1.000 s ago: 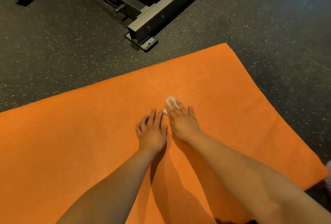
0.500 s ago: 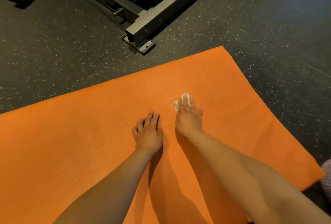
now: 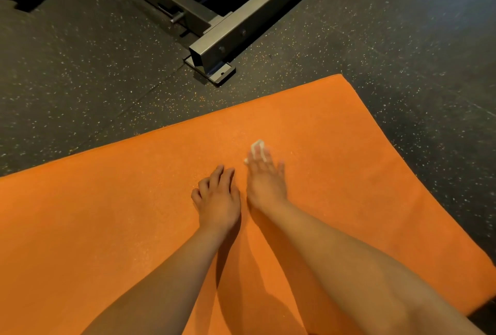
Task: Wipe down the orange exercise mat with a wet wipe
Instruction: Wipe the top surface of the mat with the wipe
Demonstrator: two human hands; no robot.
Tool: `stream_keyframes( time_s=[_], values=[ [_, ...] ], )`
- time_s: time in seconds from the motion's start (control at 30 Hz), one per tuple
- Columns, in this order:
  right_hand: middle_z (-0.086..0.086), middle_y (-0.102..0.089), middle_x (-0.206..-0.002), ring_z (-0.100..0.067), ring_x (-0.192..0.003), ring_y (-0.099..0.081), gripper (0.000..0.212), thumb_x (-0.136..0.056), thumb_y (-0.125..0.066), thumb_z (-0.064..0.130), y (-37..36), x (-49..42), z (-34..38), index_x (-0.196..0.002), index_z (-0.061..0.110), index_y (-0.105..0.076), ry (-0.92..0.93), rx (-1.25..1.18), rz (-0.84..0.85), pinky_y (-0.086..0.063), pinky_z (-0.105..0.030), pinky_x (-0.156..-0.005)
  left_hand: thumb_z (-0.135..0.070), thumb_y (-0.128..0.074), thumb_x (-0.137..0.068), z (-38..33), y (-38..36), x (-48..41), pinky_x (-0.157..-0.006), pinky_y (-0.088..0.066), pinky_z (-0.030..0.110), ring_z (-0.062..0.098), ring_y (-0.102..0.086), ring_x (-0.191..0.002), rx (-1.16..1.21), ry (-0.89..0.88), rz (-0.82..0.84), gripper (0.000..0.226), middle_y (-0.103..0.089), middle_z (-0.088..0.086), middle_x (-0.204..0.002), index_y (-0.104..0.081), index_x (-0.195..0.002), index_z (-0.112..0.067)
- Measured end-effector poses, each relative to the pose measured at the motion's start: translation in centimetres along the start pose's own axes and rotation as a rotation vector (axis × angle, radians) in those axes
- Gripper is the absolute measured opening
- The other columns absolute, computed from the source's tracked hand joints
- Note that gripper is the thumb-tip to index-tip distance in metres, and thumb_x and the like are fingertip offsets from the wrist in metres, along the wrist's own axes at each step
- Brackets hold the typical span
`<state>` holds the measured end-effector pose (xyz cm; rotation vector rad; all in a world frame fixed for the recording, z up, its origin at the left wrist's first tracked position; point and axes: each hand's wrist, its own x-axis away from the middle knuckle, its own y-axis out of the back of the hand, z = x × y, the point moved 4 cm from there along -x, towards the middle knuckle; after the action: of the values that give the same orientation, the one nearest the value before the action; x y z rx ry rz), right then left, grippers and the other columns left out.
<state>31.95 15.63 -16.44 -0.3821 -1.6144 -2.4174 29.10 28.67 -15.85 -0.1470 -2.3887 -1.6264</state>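
The floor (image 3: 80, 80) takes up the top half and right side of the view: dark rubber with a matte, grainy surface flecked with pale and orange specks, and thin seams between its tiles.

On it lies the orange exercise mat (image 3: 94, 227), a broad flat sheet that fills the lower half and runs off the left and bottom edges. Its far right corner is rounded and its right edge curves gently. The surface is finely pebbled and even in colour, with a faint glittery sheen in the patch just beyond the hands.

Past the mat's far edge stands a metal frame (image 3: 241, 31) of grey square tube, smooth and dull. Its open end sits on a flat bolted foot plate near the mat but not touching it. A second bar meets it at an angle.

Two bare forearms reach in from the bottom and cast soft shadows on the mat.

The left hand (image 3: 218, 200) rests on the mat near its middle, knuckles raised and fingers bent, tips down on the surface, holding nothing.

The right hand (image 3: 264, 179), just beside it and slightly farther forward, lies flat with fingers straight and slightly spread, pressing down on the wet wipe (image 3: 257, 144).

The wipe is small, white and crumpled. It sits on the mat under the fingertips, showing only past them and between them.
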Motion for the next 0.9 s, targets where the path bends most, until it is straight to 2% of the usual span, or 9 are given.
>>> stream_keyframes(
  time_s=[0.07,0.13,0.3,0.43,0.5,0.67,0.8,0.87,0.9],
  values=[
    [0.009,0.011,-0.169,-0.013,-0.155,0.014,0.061,-0.107,-0.033,0.028,-0.8,0.0,1.8,-0.163,0.027,-0.007,0.193,0.019,0.070,0.004,-0.056,-0.123,-0.036,-0.042,-0.102,0.1,0.4,-0.7,-0.109,-0.021,0.044,0.024,-0.030,-0.136,0.020,0.004,-0.038,0.046,-0.030,-0.008,-0.161,-0.041,-0.148,-0.035],
    [0.010,0.007,-0.169,-0.012,-0.155,0.014,0.061,-0.107,-0.034,0.026,-0.4,-0.9,1.2,-0.162,0.029,-0.009,0.246,0.094,0.056,0.008,-0.055,-0.123,-0.038,-0.041,-0.102,0.6,0.4,-1.2,-0.112,-0.019,0.047,0.024,-0.024,-0.140,0.003,0.008,-0.036,0.049,-0.021,-0.007,-0.165,-0.037,-0.150,-0.036],
    [0.006,0.012,-0.169,-0.017,-0.155,0.016,0.063,-0.106,-0.031,0.020,1.3,-2.4,-1.4,-0.163,0.026,-0.005,-0.129,0.017,-0.055,0.005,-0.056,-0.123,-0.043,-0.038,-0.101,0.9,0.5,-1.7,-0.114,-0.015,0.047,0.024,-0.016,-0.143,-0.041,0.017,0.011,0.054,-0.012,-0.008,-0.167,-0.029,-0.154,-0.038],
    [0.006,0.005,-0.170,-0.014,-0.156,0.009,0.061,-0.107,-0.035,0.030,-0.5,-2.3,3.1,-0.163,0.025,-0.011,0.183,-0.005,0.063,0.001,-0.054,-0.124,-0.042,-0.035,-0.104,0.6,1.0,-3.2,-0.112,-0.017,0.047,0.025,-0.019,-0.140,-0.019,0.036,-0.019,0.048,-0.015,-0.007,-0.166,-0.032,-0.152,-0.039],
    [0.009,0.005,-0.170,-0.013,-0.155,0.011,0.060,-0.107,-0.033,0.027,-0.1,-2.9,2.2,-0.162,0.028,-0.010,0.229,0.087,0.060,0.004,-0.054,-0.124,-0.043,-0.033,-0.104,0.8,0.9,-3.8,-0.112,-0.017,0.048,0.024,-0.018,-0.142,-0.032,0.029,-0.011,0.050,-0.009,-0.008,-0.168,-0.028,-0.153,-0.041],
    [0.007,0.016,-0.168,-0.016,-0.154,0.017,0.066,-0.105,-0.032,0.019,1.9,-4.8,-1.9,-0.162,0.025,0.000,-0.176,0.051,-0.078,0.006,-0.056,-0.122,-0.045,-0.037,-0.101,1.2,0.9,-4.2,-0.111,-0.017,0.046,0.023,-0.020,-0.139,-0.034,0.044,-0.006,0.051,-0.013,-0.011,-0.166,-0.029,-0.152,-0.043],
    [0.007,0.012,-0.169,-0.013,-0.155,0.012,0.062,-0.107,-0.032,0.028,0.4,-4.7,3.3,-0.163,0.027,-0.006,0.182,0.017,0.067,0.004,-0.055,-0.124,-0.042,-0.039,-0.101,0.7,1.8,-6.1,-0.107,-0.019,0.045,0.024,-0.027,-0.134,-0.016,0.056,-0.057,0.049,-0.026,-0.006,-0.160,-0.034,-0.150,-0.040],
    [0.009,0.010,-0.169,-0.013,-0.155,0.012,0.060,-0.108,-0.029,0.027,0.8,-5.3,3.2,-0.163,0.028,-0.007,0.262,0.102,0.068,0.005,-0.056,-0.123,-0.044,-0.036,-0.102,0.7,1.9,-7.1,-0.110,-0.017,0.047,0.024,-0.021,-0.138,-0.028,0.051,-0.033,0.051,-0.015,-0.007,-0.165,-0.028,-0.153,-0.041],
    [0.009,0.011,-0.169,-0.014,-0.155,0.013,0.061,-0.107,-0.029,0.024,1.2,-6.0,2.2,-0.163,0.028,-0.004,0.216,0.135,0.033,0.004,-0.057,-0.123,-0.045,-0.034,-0.103,0.7,1.9,-7.6,-0.110,-0.015,0.047,0.024,-0.018,-0.140,-0.034,0.058,-0.011,0.053,-0.008,-0.007,-0.167,-0.024,-0.155,-0.041]
  ],
)
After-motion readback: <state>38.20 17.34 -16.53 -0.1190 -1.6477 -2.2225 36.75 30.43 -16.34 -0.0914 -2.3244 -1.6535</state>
